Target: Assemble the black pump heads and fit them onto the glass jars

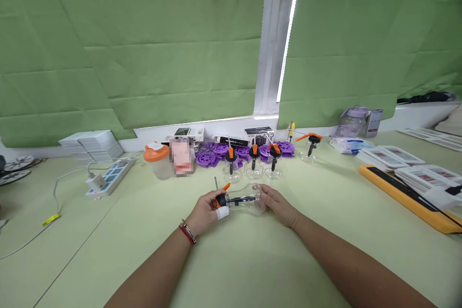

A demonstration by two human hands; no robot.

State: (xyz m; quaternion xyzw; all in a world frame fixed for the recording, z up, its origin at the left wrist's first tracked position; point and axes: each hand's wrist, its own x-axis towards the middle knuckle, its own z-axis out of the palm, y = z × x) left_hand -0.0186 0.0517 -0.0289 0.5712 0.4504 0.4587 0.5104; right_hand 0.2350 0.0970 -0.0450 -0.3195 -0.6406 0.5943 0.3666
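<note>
A clear glass bottle point(249, 206) lies sideways between my hands above the table. Its black-and-orange top point(221, 199) points left, and a dark tube runs inside. My left hand point(202, 213) is closed around the top, its thumb wrapped in white. At the bottle's wide base, my right hand point(280, 206) grips the glass with its fingers partly behind it. Just beyond stand similar upright bottles: one at the left point(231, 168), one in the middle point(254, 166) and one at the right point(273, 166). Another such bottle point(309, 151) stands farther right.
Purple perforated plastic discs point(207, 159) and small boxes line the back. An orange-lidded container point(157, 156) is back left, near a power strip point(111, 178) with cables. At right are a yellow-and-black long tool point(404, 197), stacked cards point(390, 156) and a lilac-lidded jug point(352, 122).
</note>
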